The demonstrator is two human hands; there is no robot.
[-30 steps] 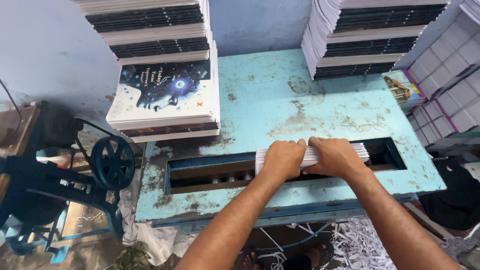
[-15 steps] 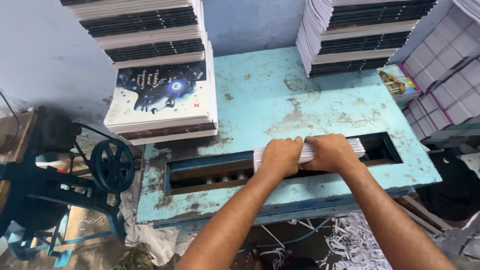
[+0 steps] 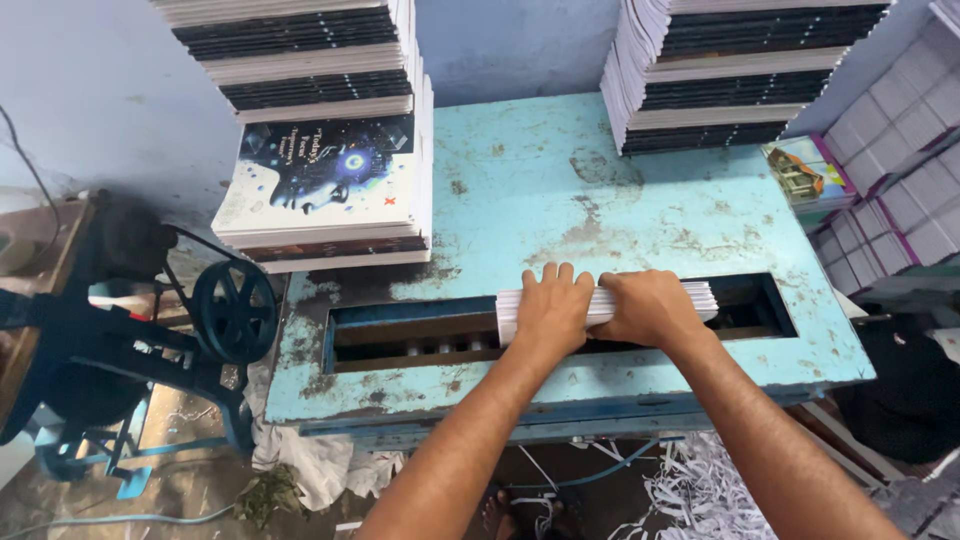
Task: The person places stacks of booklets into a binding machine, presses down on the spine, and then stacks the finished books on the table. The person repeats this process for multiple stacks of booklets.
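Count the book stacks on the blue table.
2: one stack at the back left, cover art showing on a lower step, and one stack at the back right. Their tops run out of frame. More books lie off-table, right.

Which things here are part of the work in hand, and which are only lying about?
In hand:
- left hand and right hand, pressing on the white book block
- long slot in the blue machine table

Lying about:
- left book stack
- right book stack
- black wheel
- paper trimmings on the floor
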